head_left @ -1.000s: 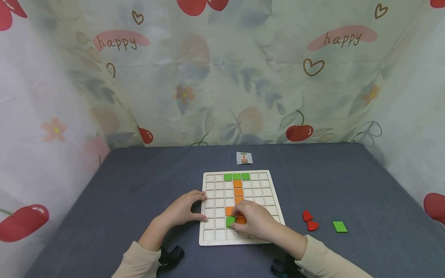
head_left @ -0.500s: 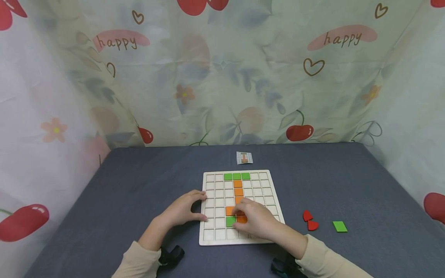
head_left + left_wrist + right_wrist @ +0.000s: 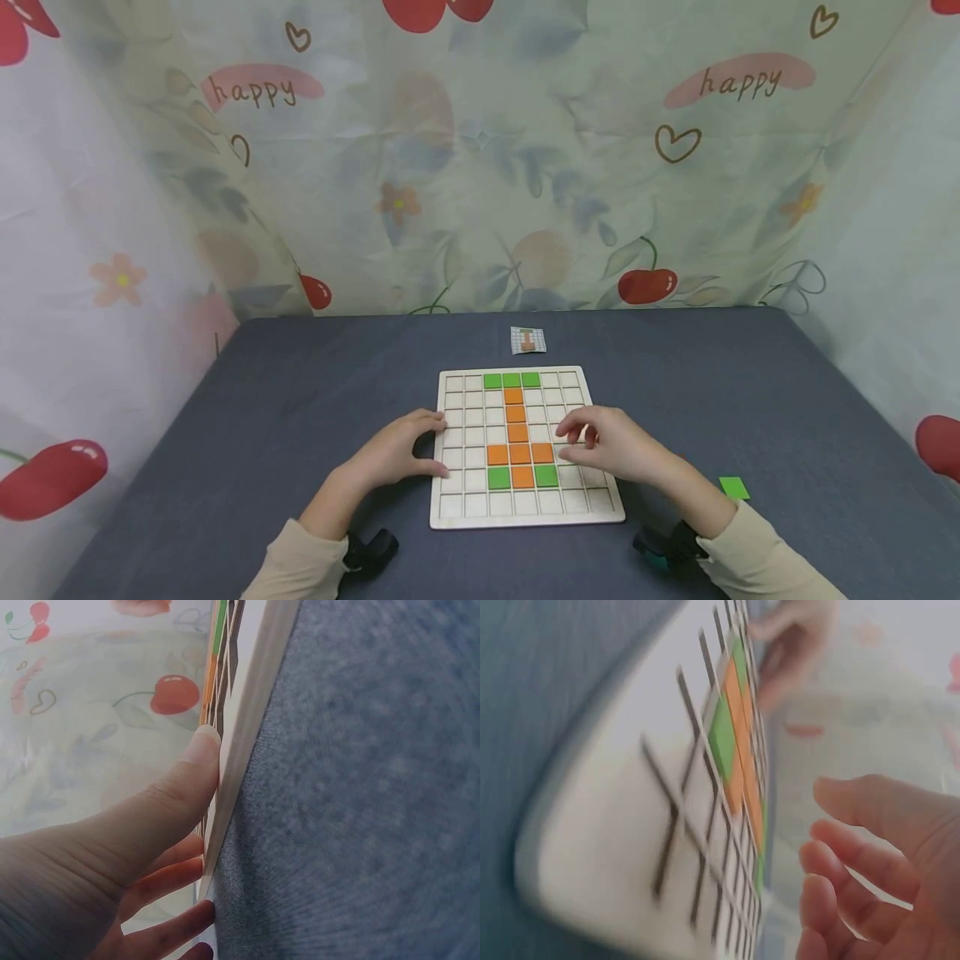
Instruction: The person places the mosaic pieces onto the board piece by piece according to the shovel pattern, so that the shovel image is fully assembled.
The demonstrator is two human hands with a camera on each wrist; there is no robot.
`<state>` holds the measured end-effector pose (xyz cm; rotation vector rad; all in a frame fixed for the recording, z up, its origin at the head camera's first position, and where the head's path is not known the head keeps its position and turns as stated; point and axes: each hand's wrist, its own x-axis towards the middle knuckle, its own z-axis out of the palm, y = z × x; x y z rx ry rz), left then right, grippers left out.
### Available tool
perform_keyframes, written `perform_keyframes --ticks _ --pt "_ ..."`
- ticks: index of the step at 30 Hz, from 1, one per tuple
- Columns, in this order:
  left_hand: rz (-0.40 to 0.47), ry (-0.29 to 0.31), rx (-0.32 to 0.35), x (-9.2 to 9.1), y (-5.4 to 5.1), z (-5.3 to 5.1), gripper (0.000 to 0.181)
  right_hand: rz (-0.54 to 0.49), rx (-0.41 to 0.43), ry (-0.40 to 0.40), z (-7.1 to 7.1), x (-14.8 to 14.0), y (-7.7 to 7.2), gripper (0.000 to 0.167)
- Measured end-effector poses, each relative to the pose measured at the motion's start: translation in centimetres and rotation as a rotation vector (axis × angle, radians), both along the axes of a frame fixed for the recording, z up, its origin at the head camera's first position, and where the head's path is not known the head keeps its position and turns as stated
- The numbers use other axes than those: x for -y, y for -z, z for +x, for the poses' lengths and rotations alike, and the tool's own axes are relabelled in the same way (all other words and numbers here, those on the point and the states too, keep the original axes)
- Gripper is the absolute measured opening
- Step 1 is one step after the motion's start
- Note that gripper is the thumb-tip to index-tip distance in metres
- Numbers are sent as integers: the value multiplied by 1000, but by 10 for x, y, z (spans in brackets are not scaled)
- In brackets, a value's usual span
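Observation:
On the table lies a white grid board (image 3: 457, 505) with square tiles set in its cells. Green tiles (image 3: 512, 381) form a row at the far end, orange tiles (image 3: 517, 432) run down the middle, and two green tiles flank the column near the bottom. My left hand (image 3: 397, 450) touches the board's left edge with thumb and fingertips spread; the left wrist view has its thumb (image 3: 172, 784) against the rim. Over the board's right side hovers my right hand (image 3: 611, 442), its fingers loosely bent, holding nothing. The right wrist view agrees, with thumb (image 3: 870, 802) and fingers apart.
Beyond the board lies a small printed card (image 3: 527, 340) with a grid pattern. One loose green tile (image 3: 733, 487) is on the table at right, partly behind the right forearm. A patterned curtain (image 3: 480, 167) stands behind the table.
My right hand has lifted off the lower tiles and moved right, uncovering an orange and a green tile in the board. Its forearm now covers the red heart pieces. The left hand stays put.

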<state>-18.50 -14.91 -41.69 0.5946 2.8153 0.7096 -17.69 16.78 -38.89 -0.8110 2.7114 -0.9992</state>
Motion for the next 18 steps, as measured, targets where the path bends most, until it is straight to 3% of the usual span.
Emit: perform_keyframes --ticks 5,10,18 --pt "10 -2 -2 0 0 -1 69 23 10 52 -7 -33 -3 19" --pt "12 0 -4 0 0 -1 69 32 69 23 -14 -68 -3 21" --pt "17 16 -9 1 0 -1 69 21 309 -77 -21 -122 -2 30"
